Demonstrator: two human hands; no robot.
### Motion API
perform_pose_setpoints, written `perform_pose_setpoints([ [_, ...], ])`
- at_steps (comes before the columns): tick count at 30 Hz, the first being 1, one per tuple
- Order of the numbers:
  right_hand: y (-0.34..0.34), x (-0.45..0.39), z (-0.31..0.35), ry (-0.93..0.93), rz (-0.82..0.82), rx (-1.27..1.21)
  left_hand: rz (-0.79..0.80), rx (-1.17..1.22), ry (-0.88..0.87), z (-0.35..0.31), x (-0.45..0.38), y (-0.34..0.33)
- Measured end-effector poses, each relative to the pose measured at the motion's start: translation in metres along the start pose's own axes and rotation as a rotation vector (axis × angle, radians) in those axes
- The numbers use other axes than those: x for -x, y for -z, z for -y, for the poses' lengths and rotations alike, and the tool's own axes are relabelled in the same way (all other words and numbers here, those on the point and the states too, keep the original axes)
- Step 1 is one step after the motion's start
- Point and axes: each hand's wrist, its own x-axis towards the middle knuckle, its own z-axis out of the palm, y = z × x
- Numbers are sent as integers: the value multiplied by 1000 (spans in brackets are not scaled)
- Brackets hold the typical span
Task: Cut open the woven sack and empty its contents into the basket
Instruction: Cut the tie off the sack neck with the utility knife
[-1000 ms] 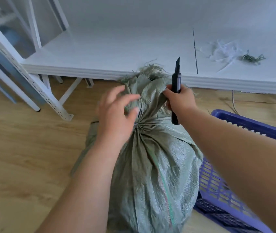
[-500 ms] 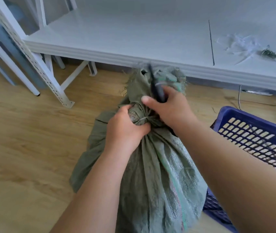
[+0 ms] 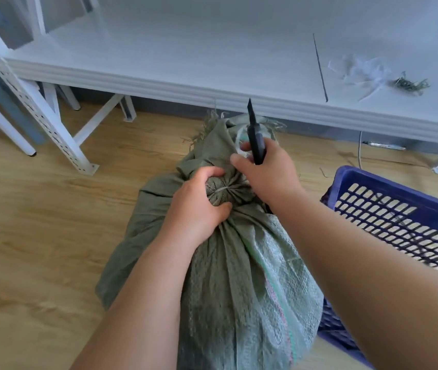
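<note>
Woven sack point(image 3: 228, 276), gripped at the tied neck, upright on the floor point(image 3: 39, 249).
Left hand point(image 3: 199, 206) clenched around the bunched neck; right hand point(image 3: 266, 174) wrapped around a black knife point(image 3: 255, 134), blade up. Beside the sack's right side, blue basket point(image 3: 399, 217); beyond, white desk point(image 3: 186, 62) front edge.

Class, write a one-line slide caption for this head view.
Left hand grips the tied sack neck; right hand holds a knife upright.

The sack point(image 3: 239, 276) at centre is coarse woven plastic cloth, dull green, frayed at its top. The basket point(image 3: 388, 209) at right is glossy blue plastic lattice. The floor point(image 3: 39, 249) is smooth wood-look boards; the table point(image 3: 186, 54) above is smooth, matt white.
</note>
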Motion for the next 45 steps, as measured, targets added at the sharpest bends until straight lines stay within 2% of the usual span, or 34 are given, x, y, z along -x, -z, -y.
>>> perform_pose_setpoints([
  [1, 1, 4, 0, 28, 12, -26, 6, 14, 30, 1, -1, 1],
  [3, 1, 14, 2, 43, 185, -91, -4, 58, 79, 4, -3, 1],
  [5, -2, 20, 1, 37, 367, -44, -27, 72, 124, 7, -3, 2],
  [6, -4, 20, -1, 42, 402, 1, -29, 69, 142, 7, -3, 3],
  [11, -10, 16, -2, 74, 351, 68, -28, 104, 153, 7, -4, 2],
  [16, -6, 14, -1, 97, 383, 129, -10, 104, 134, 5, -3, 2],
  [20, -4, 16, -2, 175, 283, 261, 28, 48, 92, 3, -4, 4],
  [24, 3, 17, -7, 101, 220, 92, 52, 16, 55, -1, -4, 8],
  [27, 8, 15, -9, 103, 202, 97, 57, -104, 58, -1, -3, 5],
  [29, 7, 16, -10, 105, 215, 135, 17, -176, 43, -2, -2, 2],
  [35, 13, 22, -13, 15, 186, 34, -119, -119, 75, 1, -2, -6],
  [37, 24, 24, -4, -53, 237, 17, -151, -85, 83, 3, -4, -6],
  [41, 29, 39, -2, -264, 500, -173, -208, -71, 96, 4, -4, -9],
  [45, 22, 54, -19, -382, 599, -139, -229, -76, 102, 4, -1, -9],
])
